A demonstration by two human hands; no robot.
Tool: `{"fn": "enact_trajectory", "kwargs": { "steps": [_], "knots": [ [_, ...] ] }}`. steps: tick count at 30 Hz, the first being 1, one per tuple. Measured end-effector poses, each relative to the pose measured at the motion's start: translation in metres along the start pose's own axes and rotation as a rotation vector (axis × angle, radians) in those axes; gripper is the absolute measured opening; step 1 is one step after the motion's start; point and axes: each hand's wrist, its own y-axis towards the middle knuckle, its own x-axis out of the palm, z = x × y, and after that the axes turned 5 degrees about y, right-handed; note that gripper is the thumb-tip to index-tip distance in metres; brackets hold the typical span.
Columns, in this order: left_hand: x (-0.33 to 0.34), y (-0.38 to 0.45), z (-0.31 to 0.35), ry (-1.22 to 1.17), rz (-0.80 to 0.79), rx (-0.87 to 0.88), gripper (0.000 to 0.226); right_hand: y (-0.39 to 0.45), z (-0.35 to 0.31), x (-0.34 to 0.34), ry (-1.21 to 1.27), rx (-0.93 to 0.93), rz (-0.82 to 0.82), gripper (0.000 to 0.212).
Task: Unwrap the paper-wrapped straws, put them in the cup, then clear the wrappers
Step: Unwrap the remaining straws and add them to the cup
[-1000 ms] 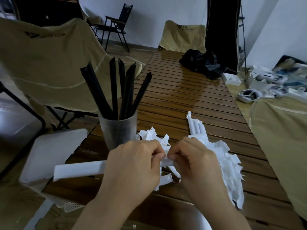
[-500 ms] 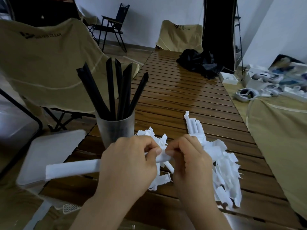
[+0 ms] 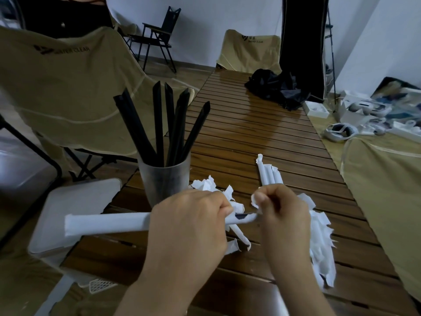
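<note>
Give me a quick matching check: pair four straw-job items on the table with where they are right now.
Items:
1. black straws
2. wrapped straw being opened
3. unopened wrapped straws
4. torn wrappers

Places:
A. lying on the table beyond the right hand
B. standing in the cup
C. piled right of the right hand
D. gripped by the left hand

Pairs: 1-B, 2-D, 3-A, 4-C

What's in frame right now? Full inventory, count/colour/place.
wrapped straw: 1, white paper torn at its right end, black showing, held over the table's near edge
black straws: about 7, in cup
cup: 1, translucent grey, table's near left
wrapped straws: about 3, white, mid-table
torn wrappers: pile, white, near right
table: 1, brown slats
black cloth: 1, far end
left hand: grips wrapped straw
right hand: pinches torn paper
</note>
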Motion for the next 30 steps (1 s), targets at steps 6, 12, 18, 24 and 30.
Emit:
{"fn": "enact_trajectory", "kwargs": {
  "steps": [6,12,18,24,30],
  "knots": [
    [0.011,-0.01,-0.015,-0.094,0.018,-0.125,0.013,0.008,0.006,-0.012,-0.071,0.014,-0.032,0.023],
    [0.008,-0.008,-0.02,-0.052,0.002,-0.193,0.006,0.017,0.008,-0.023,-0.141,0.012,0.2,0.022],
    [0.002,-0.008,-0.041,0.01,-0.032,-0.239,0.009,0.018,0.01,-0.022,-0.174,0.003,0.192,0.019],
    [-0.011,-0.013,-0.062,0.012,-0.07,-0.309,0.016,0.025,0.015,-0.03,-0.181,0.061,0.262,0.013],
    [-0.016,-0.015,-0.066,-0.028,-0.146,-0.302,0.012,0.011,0.018,-0.002,-0.297,0.061,-0.218,0.022]
  ]
}}
